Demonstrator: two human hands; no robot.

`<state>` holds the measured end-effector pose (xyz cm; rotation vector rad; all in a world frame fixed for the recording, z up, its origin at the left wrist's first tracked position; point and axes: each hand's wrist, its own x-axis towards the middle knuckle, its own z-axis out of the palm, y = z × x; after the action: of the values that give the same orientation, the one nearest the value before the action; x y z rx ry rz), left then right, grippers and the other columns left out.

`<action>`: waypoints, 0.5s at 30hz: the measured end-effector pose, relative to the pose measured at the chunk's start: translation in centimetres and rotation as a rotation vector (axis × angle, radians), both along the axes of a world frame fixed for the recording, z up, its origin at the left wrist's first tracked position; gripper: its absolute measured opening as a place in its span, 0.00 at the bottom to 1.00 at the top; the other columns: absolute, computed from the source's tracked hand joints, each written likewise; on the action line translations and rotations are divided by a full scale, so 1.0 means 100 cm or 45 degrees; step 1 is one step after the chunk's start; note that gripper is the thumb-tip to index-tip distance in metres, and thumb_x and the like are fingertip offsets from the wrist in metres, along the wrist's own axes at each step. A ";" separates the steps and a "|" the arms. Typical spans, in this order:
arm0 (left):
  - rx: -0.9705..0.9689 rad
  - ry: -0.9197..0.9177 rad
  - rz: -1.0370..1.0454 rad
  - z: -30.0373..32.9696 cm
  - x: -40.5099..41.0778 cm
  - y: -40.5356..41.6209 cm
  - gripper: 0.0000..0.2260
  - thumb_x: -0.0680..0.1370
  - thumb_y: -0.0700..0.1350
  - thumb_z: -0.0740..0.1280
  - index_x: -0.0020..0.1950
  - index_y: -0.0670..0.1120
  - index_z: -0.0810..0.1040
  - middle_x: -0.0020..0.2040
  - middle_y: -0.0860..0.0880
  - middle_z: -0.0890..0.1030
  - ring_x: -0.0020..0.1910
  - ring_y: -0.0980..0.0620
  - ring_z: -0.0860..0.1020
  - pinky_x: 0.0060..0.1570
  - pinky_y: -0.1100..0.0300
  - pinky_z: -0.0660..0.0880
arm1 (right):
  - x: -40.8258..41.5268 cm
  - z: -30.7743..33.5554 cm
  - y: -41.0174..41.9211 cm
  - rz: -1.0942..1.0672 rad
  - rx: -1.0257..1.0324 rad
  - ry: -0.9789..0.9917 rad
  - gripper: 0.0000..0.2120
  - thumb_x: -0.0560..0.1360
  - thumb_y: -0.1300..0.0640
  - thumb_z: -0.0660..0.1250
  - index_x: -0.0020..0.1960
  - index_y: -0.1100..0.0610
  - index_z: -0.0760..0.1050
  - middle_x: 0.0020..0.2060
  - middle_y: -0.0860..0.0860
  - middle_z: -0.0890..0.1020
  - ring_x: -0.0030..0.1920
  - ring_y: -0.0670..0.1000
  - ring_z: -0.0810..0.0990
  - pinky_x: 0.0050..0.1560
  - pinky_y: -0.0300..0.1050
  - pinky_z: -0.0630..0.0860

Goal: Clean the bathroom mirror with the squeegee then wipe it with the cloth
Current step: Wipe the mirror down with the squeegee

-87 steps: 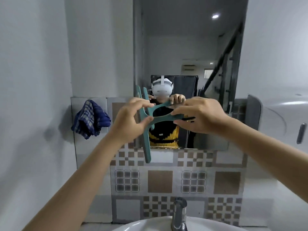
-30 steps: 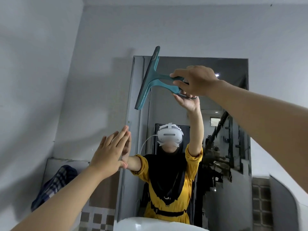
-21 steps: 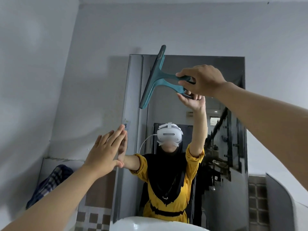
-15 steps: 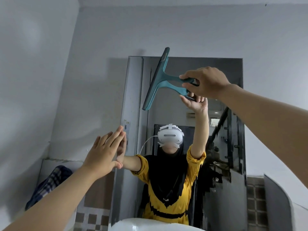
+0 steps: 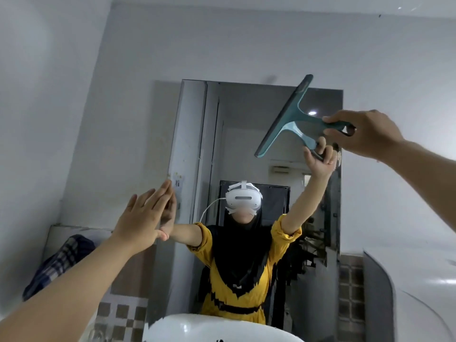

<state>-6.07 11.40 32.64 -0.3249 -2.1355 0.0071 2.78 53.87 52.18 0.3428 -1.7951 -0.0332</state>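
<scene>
— Squeegee (image 5: 286, 119) first: where is it relative to the mirror (image 5: 246, 134)?
— High in the mirror's upper right part, its teal blade tilted, top end near the mirror's top edge, lower end slanting down to the left. Whether the blade touches the glass, I cannot tell.
— Who holds it?
— The right hand (image 5: 365, 132), fingers clamped on the handle, at the mirror's right edge.
— And the other hand?
— The left hand (image 5: 145, 218) is at the mirror's left edge, flat, fingers straight and together, fingertips at the glass.
— The cloth (image 5: 59, 265)?
— Blue checked, hanging on the wall left of the mirror, low, well apart from both hands. A white basin (image 5: 209, 329) sits below the mirror.
</scene>
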 end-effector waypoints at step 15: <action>-0.015 0.104 0.011 -0.006 -0.011 -0.004 0.47 0.65 0.49 0.75 0.76 0.46 0.49 0.76 0.53 0.42 0.71 0.41 0.59 0.68 0.41 0.56 | 0.017 -0.042 0.001 -0.038 -0.317 -0.023 0.11 0.76 0.50 0.66 0.56 0.52 0.79 0.34 0.51 0.76 0.35 0.56 0.74 0.36 0.43 0.68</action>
<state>-7.15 11.01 32.08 -0.3169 -2.0567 0.0375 4.44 53.94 47.97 0.1378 -1.7979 0.1716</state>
